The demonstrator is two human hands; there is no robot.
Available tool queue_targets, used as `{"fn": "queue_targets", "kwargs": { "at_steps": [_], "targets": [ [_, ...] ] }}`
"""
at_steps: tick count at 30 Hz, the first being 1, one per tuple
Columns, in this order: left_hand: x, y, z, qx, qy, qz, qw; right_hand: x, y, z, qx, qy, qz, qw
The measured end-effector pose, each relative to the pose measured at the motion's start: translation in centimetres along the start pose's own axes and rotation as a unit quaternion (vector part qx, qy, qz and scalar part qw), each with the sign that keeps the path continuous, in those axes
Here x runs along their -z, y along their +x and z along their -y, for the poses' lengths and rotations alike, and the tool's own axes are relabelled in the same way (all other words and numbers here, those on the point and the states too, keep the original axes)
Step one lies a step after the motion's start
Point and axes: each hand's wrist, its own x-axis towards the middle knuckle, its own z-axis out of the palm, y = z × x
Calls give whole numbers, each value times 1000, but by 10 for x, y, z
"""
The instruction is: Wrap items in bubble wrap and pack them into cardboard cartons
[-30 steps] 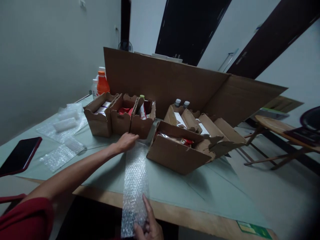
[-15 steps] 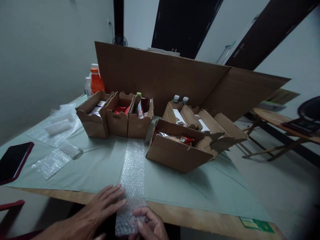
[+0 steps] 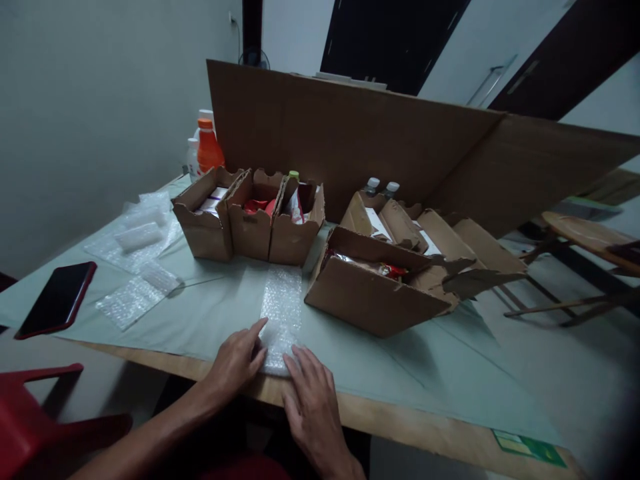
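green cloth [image 3: 365, 363] lies under bubble wrap [image 3: 283, 300]; dark doors [image 3: 387, 43] stand beyond

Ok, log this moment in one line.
left hand: at bubble-wrap strip, left edge | right hand: at strip, right edge | phone: left of both hands

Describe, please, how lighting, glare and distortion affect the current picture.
Head view: dim, cool light; small glints on the bubble wrap strip; soft shadow beside the frontmost cardboard box; dark double door slanting, probably lens distortion or camera tilt; lower right corner dark.
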Motion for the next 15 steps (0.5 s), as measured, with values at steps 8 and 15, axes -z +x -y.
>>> {"fn": "queue_targets", "kwargs": {
  "at_steps": [8,15],
  "targets": [
    [24,-27,-12,-149,21,-9,989,3,26,-2,24,30,14,999],
    [16,-20,-2,-11,-26,-3,1000,10,34,-5,-21,18,-30,999]
  ]
}}
